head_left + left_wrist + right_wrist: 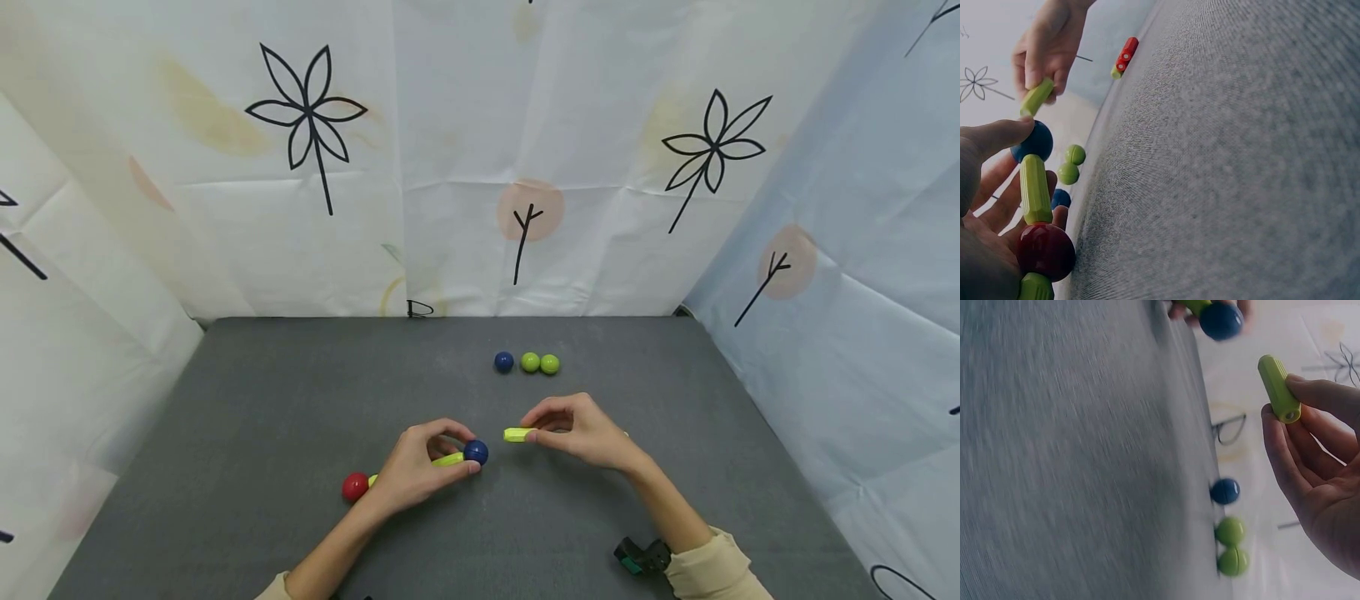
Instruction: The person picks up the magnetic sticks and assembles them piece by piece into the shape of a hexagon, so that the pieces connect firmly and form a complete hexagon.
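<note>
The ball-and-rod chain point(1036, 190) sat in the left hand point(414, 468), fingers curled round it; the right hand point(588, 433) pinched a yellow-green rod point(516, 435) at two o'clock from the blue ball point(476, 452). A skewed push could have loosened the chain's joints.

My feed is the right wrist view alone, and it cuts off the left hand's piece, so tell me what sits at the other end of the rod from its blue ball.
Observer: A red ball; the left wrist view shows it.
Operator: Tell me what comes after that.
Observer: A second rod, green like the first.
Operator: Now name something loose that I'm missing.
Observer: Red rods, lying on the table.
</note>
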{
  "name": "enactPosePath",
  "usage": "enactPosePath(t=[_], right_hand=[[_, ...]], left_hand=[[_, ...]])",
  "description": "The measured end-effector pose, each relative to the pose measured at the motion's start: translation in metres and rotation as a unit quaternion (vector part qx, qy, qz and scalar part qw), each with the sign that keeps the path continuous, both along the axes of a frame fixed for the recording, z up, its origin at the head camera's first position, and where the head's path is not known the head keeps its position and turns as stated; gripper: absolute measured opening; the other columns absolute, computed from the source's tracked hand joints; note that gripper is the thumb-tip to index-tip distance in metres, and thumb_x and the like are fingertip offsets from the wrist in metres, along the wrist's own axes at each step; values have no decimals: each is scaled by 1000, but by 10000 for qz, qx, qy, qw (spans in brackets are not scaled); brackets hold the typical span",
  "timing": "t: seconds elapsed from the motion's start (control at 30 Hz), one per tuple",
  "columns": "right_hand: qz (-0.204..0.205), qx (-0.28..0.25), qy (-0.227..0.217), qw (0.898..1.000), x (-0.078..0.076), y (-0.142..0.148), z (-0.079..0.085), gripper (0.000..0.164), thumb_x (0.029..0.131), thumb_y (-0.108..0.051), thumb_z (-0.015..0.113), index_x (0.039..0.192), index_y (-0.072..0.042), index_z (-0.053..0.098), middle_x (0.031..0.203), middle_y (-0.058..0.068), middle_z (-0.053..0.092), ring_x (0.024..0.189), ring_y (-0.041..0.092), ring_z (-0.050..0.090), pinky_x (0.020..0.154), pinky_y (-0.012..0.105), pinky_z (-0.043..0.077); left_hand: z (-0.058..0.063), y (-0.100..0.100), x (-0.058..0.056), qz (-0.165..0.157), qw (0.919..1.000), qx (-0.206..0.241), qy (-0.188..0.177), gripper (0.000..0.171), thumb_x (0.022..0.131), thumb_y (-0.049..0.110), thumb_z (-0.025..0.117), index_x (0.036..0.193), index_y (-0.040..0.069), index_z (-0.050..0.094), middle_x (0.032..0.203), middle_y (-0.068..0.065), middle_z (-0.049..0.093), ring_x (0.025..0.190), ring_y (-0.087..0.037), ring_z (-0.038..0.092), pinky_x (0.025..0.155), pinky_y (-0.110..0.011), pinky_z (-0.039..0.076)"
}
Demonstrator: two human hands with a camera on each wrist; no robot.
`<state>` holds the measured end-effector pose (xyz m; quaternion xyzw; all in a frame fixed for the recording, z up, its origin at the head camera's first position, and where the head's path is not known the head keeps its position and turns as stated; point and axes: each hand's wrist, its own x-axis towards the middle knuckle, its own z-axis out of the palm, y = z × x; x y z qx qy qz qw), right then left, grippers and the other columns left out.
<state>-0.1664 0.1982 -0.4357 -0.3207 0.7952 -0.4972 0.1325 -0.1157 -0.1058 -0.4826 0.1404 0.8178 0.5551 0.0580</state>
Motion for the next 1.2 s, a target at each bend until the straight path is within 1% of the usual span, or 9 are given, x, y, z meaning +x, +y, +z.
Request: enactPosePath(t=[0.07, 0.2, 0.37, 0.5, 0.7, 0.83, 0.93, 1.03, 1.2], right_hand=[[126, 21, 58, 9999, 2, -7, -2, 16, 100, -9, 78, 114, -2, 79, 108, 17, 81, 93, 10, 76, 84, 28, 65], [258, 98, 121, 9995, 5, -18, -6, 18, 100, -13, 79, 114, -2, 79, 106, 15, 81, 92, 9, 77, 85, 30, 66], [174, 112, 204, 9996, 8, -24, -8, 17, 100, -14, 80, 112, -3, 80, 105, 13, 81, 91, 8, 76, 84, 31, 66], [-1, 106, 145, 9998, 11, -27, -8, 16, 99, -13, 80, 112, -3, 80, 106, 11, 81, 92, 6, 76, 86, 28, 65], [-348, 121, -178, 9992, 16, -37, -9, 17, 99, -14, 81, 113, -4, 80, 107, 12, 81, 92, 10, 77, 87, 26, 65], [-372, 13, -357, 9987, 17, -46, -13, 20, 99, -13, 80, 115, -1, 79, 109, 16, 81, 94, 13, 78, 86, 26, 65], [-357, -27, -481, 9982, 17, -52, -13, 22, 99, -14, 80, 116, 0, 78, 111, 17, 81, 97, 12, 78, 86, 24, 64], [-308, 12, -530, 9981, 16, -57, -11, 22, 100, -15, 79, 115, 1, 78, 110, 17, 81, 95, 10, 77, 86, 22, 64], [-372, 142, -367, 9985, 4, -58, -4, 24, 102, -17, 77, 117, 2, 78, 109, 16, 81, 94, 12, 77, 83, 20, 62]], left_hand=[[0, 0, 0, -10, 10000, 15, 9, 33, 87, 30, 94, 115, 22, 78, 114, 1, 80, 91, -9, 76, 83, -23, 62], [1, 0, 0, -27, 10000, 43, 33, 33, 88, 29, 93, 116, 21, 78, 114, 0, 79, 89, -8, 76, 81, -22, 62], [2, 1, 0, 4, 10000, 23, 0, 32, 89, 27, 93, 116, 20, 77, 114, 0, 79, 89, -8, 76, 81, -22, 61], [2, 2, 1, 48, 10000, -41, 47, 31, 89, 25, 92, 116, 20, 77, 114, 0, 79, 89, -6, 75, 83, -23, 61], [3, 5, 2, 204, 9989, -160, 398, 34, 87, 24, 94, 115, 16, 77, 111, 2, 79, 91, -8, 78, 85, -26, 63], [5, 8, 2, 308, 9968, -368, 642, 31, 88, 23, 93, 114, 16, 77, 109, 5, 80, 97, -9, 77, 92, -28, 63], [5, 9, 2, 366, 9965, -399, 639, 30, 87, 23, 93, 113, 20, 77, 105, 7, 81, 96, -7, 74, 90, -27, 62], [5, 8, 1, 456, 9967, -365, 555, 31, 86, 22, 94, 112, 19, 77, 101, 7, 82, 94, -6, 73, 86, -25, 60], [4, 7, 0, 523, 9969, -334, 478, 33, 85, 20, 95, 112, 17, 77, 99, 8, 82, 94, -6, 74, 86, -26, 60]])
